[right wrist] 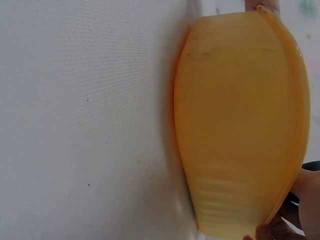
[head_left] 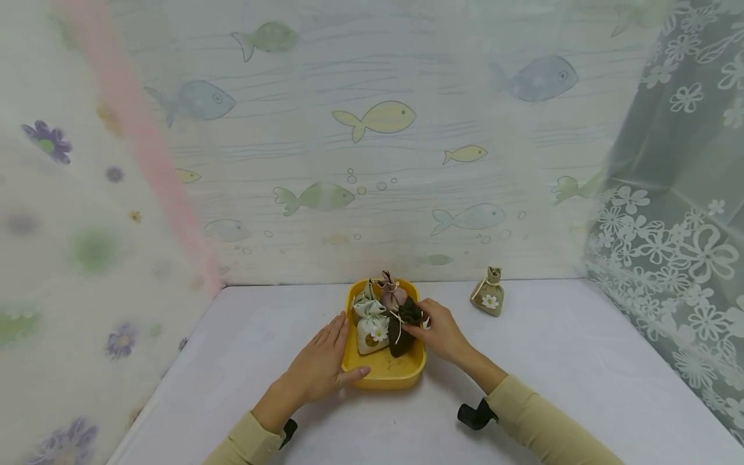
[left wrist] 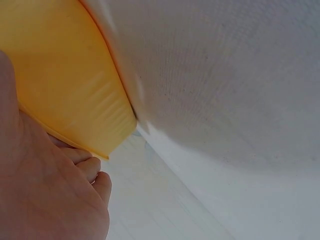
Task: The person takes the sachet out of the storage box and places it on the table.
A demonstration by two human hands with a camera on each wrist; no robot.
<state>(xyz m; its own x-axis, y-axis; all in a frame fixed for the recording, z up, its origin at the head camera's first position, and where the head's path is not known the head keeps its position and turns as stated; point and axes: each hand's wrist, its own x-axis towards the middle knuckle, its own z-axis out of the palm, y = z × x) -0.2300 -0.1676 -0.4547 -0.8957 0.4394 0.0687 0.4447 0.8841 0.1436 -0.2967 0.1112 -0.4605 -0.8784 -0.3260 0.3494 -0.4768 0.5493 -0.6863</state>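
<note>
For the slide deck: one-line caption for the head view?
Left hand steadies yellow tray; right hand pinches dark pouch.

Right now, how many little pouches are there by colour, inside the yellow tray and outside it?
White with a flower, in the yellow tray: 1
Pale green-white, in tray: 1
Pink, in tray: 1
Dark brown, in tray, pinched by the right hand: 1
Tan with a flower, on the table: 1
Total: 5
</note>
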